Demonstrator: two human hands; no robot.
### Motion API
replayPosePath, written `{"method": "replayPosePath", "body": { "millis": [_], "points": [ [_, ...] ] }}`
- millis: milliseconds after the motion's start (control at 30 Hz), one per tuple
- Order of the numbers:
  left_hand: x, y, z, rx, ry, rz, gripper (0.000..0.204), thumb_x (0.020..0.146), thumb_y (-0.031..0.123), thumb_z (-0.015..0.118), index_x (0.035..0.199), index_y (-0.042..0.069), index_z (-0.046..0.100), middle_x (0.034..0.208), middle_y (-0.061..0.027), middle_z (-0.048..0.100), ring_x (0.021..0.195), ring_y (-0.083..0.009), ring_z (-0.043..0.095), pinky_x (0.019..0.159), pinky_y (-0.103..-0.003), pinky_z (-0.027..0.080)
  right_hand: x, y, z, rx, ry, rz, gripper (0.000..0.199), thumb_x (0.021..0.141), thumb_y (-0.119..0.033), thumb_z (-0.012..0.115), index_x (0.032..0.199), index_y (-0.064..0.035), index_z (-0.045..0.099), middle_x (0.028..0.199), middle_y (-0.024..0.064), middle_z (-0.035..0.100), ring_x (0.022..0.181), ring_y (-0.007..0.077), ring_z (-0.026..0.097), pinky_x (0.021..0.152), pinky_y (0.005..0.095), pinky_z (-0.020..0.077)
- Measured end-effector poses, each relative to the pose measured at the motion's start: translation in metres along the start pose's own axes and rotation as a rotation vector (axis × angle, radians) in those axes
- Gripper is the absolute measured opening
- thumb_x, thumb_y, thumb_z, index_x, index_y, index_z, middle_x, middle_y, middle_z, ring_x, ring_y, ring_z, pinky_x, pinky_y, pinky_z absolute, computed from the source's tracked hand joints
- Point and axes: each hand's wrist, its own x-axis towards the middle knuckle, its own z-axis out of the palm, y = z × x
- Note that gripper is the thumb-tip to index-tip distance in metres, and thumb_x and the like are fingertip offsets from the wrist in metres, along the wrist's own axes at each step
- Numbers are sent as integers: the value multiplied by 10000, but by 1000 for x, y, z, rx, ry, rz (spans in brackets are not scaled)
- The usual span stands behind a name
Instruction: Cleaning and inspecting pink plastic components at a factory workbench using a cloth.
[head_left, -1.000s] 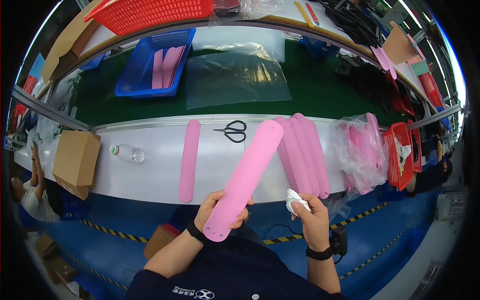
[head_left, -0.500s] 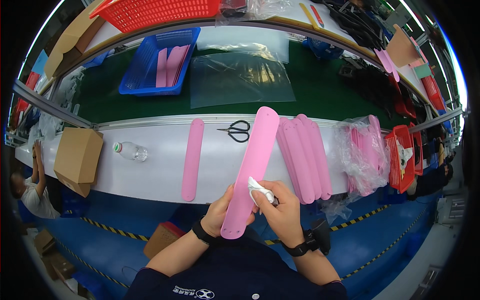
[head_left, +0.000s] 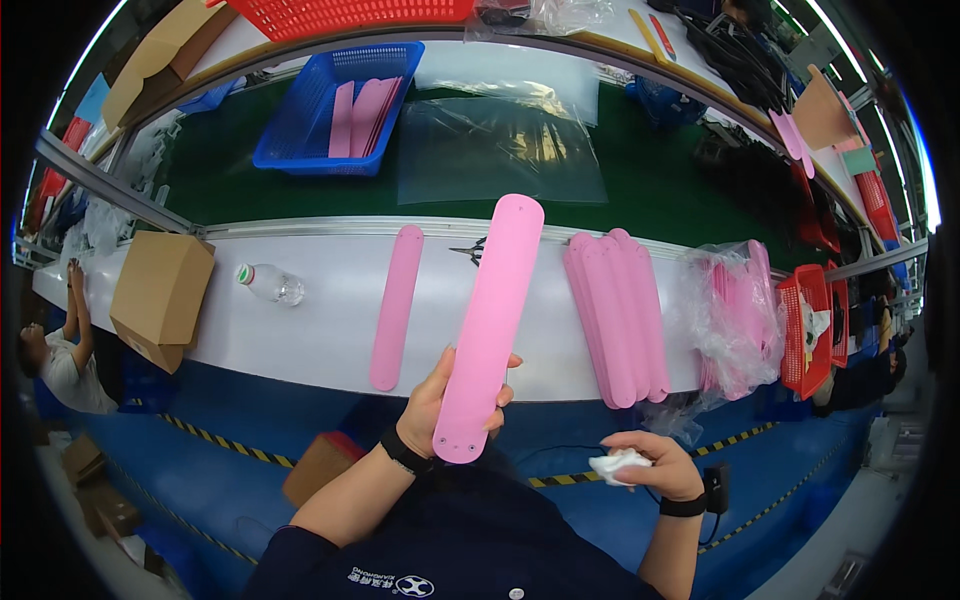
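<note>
My left hand (head_left: 430,405) grips a long pink strip (head_left: 490,325) with rounded ends near its lower end, fingers wrapped behind it. The strip is tilted, its top leaning right, and small holes or rivets show at its lower end. Away to the right, my right hand (head_left: 665,468) pinches a crumpled white cloth (head_left: 620,466), apart from the strip. One similar pink strip (head_left: 398,308) lies alone on the white table to the left. Scissors (head_left: 470,251) with dark handles are partly hidden behind the held strip. A stack of pink strips (head_left: 615,320) lies to the right.
On the white table (head_left: 300,345) are a clear bottle (head_left: 270,284) and a cardboard box (head_left: 162,295). Plastic-wrapped pink strips (head_left: 735,310) and a red basket (head_left: 805,335) are at the right. Beyond stand a blue basket (head_left: 290,130) and clear plastic bags (head_left: 500,150). Another person (head_left: 70,350) is far left.
My right hand has moved off the strip, down and to the right, with the white cloth still in it. My left hand and its strip have shifted slightly left and up.
</note>
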Motion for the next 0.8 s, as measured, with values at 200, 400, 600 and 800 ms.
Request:
{"method": "replayPosePath", "body": {
  "millis": [200, 400, 600, 800],
  "points": [
    [13, -7, 11, -14, 53, -38, 632, 975, 527, 236, 1330, 21, 372, 967, -121, 529, 670, -172, 507, 590, -284, 446, 9, 100, -8, -294, 590, 193, 272, 835, -1, 579, 1106, -7, 552, 848, 92, 619, 641, 133, 571, 546, 230, 472],
    [11, -8, 14, -51, 128, 53, 505, 992, 443, 297, 1288, 53, 419, 1211, -111, 471, 762, -203, 441, 544, -285, 416, 21, 41, 35, 904, 270, -132, 146, 881, -70, 555, 1013, -13, 529, 957, 136, 568, 673, 115, 500, 532, 212, 409],
    [10, -11, 18, -28, 129, 65, 508, 992, 440, 296, 1286, 42, 412, 1207, -114, 474, 760, -204, 444, 531, -290, 414, 18, 40, 34, 929, 114, -203, 156, 878, -74, 557, 1011, -1, 523, 989, 169, 552, 668, 121, 500, 529, 216, 407],
    [7, -13, 14, -31, 147, 43, 518, 993, 447, 282, 1288, 41, 411, 1211, -114, 474, 767, -208, 439, 531, -291, 408, 25, 42, 28, 986, 77, -186, 153, 865, -44, 570, 1018, -36, 558, 977, 121, 592, 721, 144, 543, 556, 263, 436]
  ]
}}
